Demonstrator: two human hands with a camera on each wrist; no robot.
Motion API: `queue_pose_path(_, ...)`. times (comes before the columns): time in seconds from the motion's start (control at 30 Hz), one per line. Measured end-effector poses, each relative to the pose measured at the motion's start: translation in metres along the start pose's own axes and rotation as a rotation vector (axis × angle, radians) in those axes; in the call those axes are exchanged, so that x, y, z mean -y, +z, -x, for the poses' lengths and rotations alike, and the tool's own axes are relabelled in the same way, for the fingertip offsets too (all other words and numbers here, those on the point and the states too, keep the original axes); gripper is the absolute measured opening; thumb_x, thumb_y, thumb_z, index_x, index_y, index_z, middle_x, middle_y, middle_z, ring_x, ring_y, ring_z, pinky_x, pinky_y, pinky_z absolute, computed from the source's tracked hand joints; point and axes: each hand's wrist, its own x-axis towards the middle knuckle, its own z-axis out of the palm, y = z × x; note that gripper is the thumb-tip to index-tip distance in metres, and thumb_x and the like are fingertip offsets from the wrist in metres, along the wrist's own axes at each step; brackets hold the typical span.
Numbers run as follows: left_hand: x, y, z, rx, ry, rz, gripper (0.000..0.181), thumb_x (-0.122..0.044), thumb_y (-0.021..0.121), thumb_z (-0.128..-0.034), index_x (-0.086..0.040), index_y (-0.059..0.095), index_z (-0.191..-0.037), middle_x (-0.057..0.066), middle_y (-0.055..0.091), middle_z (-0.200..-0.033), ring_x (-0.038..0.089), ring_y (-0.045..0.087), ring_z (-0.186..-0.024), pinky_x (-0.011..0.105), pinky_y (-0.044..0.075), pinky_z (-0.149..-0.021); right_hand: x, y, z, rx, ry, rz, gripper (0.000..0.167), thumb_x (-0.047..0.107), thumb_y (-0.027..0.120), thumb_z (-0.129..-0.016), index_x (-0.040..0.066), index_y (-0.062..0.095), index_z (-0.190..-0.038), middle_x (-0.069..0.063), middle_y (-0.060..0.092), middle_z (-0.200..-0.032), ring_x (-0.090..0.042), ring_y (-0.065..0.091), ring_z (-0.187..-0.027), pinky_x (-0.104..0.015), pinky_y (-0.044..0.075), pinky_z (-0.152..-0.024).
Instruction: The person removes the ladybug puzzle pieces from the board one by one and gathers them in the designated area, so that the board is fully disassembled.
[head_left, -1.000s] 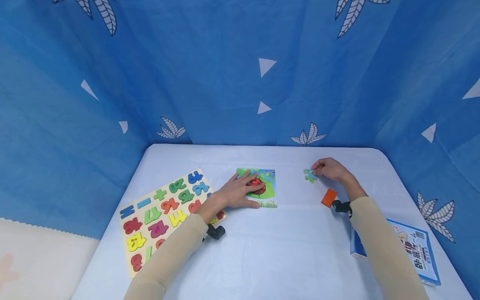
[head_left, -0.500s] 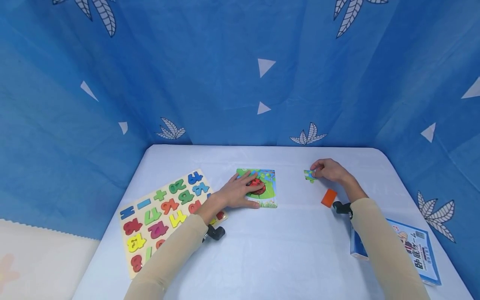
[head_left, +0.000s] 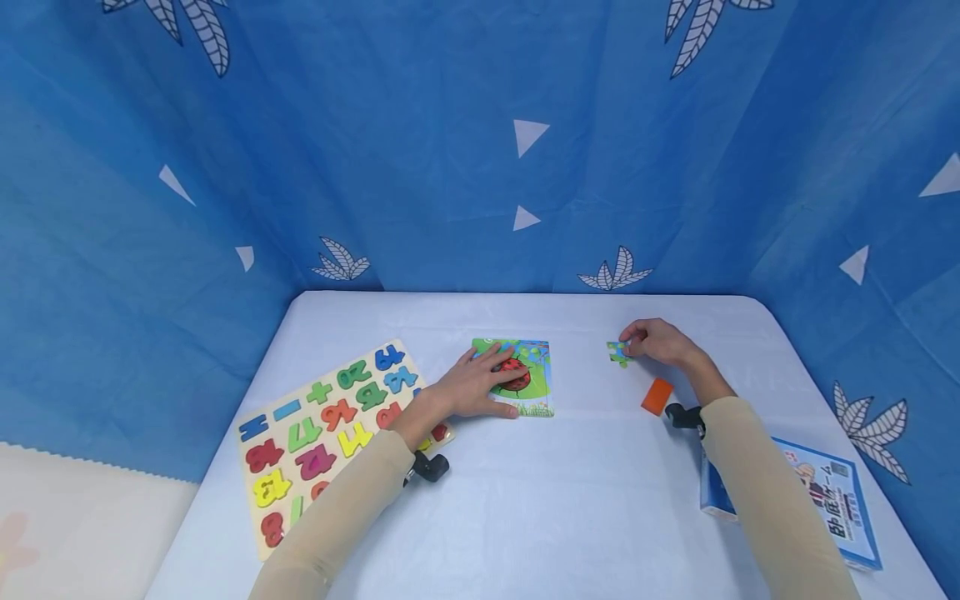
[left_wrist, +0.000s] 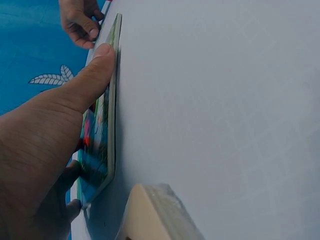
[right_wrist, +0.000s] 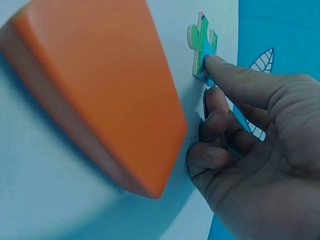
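Right-hand fingers pinched jigsaw piece by its right edge, left hand lay spread over ladybug puzzle, near-right box read "卧底ゲーム"

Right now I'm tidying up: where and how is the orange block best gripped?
Probably by its two long sides, from above and the left: the orange block lies broad face up, with thick, straight edges to pinch, and the black wrist camera sits close on its right.

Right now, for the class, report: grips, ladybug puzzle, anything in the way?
Left grip spread over ladybug puzzle. Right grip pinches loose piece, apart from puzzle. Orange block near right grip, not between piece and puzzle.
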Motion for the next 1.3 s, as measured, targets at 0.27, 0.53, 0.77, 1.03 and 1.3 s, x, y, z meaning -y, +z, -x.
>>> queue_pose_path(0.27,0.000,-0.001,0.002,-0.025,0.012,0.013,0.086,-0.074,0.057,-0.0873,-0.035,0.030,-0.159,0.003,0.015,-0.169,0.028,0.007,-0.156,0.060,0.012,-0.122,0.000,0.001,0.000,-0.002,0.001,0.008,0.029,0.015,0.065,-0.096,0.003,0.063,-0.122,-0.014,0.054,-0.106,-0.032,0.046,-0.105,-0.042,0.037,-0.087)
queue_pose_path(0.53,0.000,0.000,0.001,-0.038,0.025,0.006,0.085,-0.075,0.056,-0.0875,-0.033,0.033,-0.159,0.003,0.016,-0.169,0.029,0.009,-0.156,0.060,0.013,-0.121,-0.001,0.001,0.001,-0.021,0.005,0.015,0.028,0.017,0.065,-0.096,0.004,0.062,-0.121,-0.015,0.053,-0.105,-0.032,0.046,-0.104,-0.041,0.037,-0.084)
queue_pose_path(0.77,0.001,0.003,0.002,-0.038,0.027,-0.013,0.080,-0.075,0.049,-0.0913,-0.034,0.032,-0.159,0.003,0.013,-0.169,0.029,0.006,-0.156,0.059,0.012,-0.122,0.014,0.005,0.011,-0.138,-0.076,0.017,0.024,0.019,0.059,-0.101,0.006,0.063,-0.120,-0.015,0.058,-0.108,-0.030,0.052,-0.096,-0.037,0.043,-0.079)
queue_pose_path(1.03,0.004,0.004,0.005,-0.045,0.013,-0.033,0.069,-0.069,0.036,-0.0995,-0.035,0.030,-0.159,0.003,0.012,-0.170,0.027,0.004,-0.156,0.056,0.010,-0.123,0.056,0.024,0.020,-0.162,-0.187,-0.069,0.029,0.023,0.062,-0.101,0.004,0.065,-0.123,-0.012,0.063,-0.107,-0.028,0.058,-0.095,-0.033,0.050,-0.075)
queue_pose_path(1.3,0.011,0.000,0.019,-0.051,-0.008,0.001,0.078,-0.070,0.050,-0.0940,-0.033,0.030,-0.160,0.008,0.008,-0.170,0.029,0.004,-0.156,0.056,0.010,-0.123,0.084,0.065,0.024,-0.157,-0.255,-0.202,0.026,0.018,0.063,-0.100,0.005,0.067,-0.122,-0.011,0.067,-0.105,-0.029,0.064,-0.091,-0.034,0.049,-0.072)
